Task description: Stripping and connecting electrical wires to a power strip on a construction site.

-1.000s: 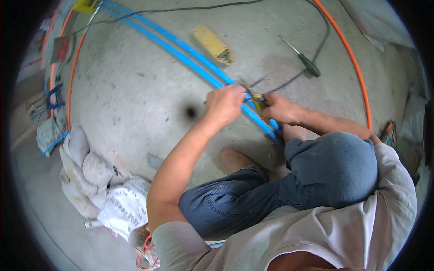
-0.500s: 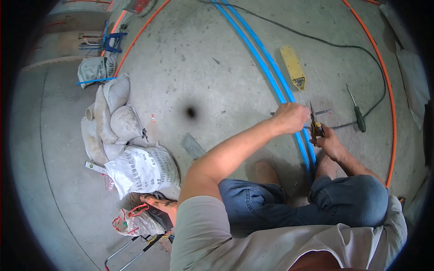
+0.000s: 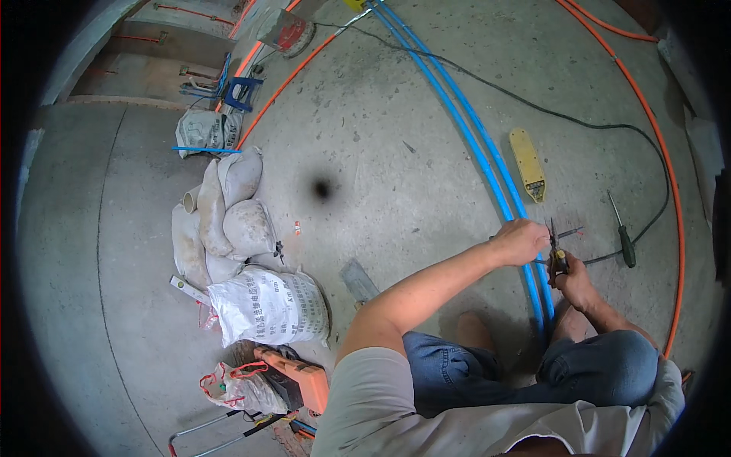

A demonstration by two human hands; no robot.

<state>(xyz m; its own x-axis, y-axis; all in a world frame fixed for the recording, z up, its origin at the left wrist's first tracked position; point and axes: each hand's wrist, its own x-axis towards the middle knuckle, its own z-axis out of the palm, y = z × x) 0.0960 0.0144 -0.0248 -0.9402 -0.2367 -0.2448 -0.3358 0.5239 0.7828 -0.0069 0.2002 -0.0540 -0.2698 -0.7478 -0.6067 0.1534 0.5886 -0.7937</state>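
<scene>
Over the two blue pipes (image 3: pixel 495 171), my left hand (image 3: pixel 521 242) is closed in a pinch; whatever lies between its fingertips is too small to make out. Pliers with black and yellow handles (image 3: pixel 560 260) are gripped in my right hand (image 3: pixel 577 285), their jaws pointing up beside the left fingertips. A short dark strip with a reddish end (image 3: pixel 568 232) shows just beyond the jaws. The black cable (image 3: pixel 605 257) runs along the floor toward my hands, and its end is hidden there. A green-handled screwdriver (image 3: pixel 626 247) lies to the right.
A yellow tool-like block (image 3: pixel 528 164) lies beyond my hands. Orange conduit (image 3: pixel 670 190) curves along the right. At left are filled sacks (image 3: pixel 247 228), a white printed bag (image 3: pixel 274 308), an orange case (image 3: pixel 308 381) and a plastic bag (image 3: pixel 240 388). A grey flat piece (image 3: pixel 358 280) lies near my left arm.
The whole view has shifted, so the scene sits lower and further right. Both hands keep nearly the same pose, with the pliers still in the right one.
</scene>
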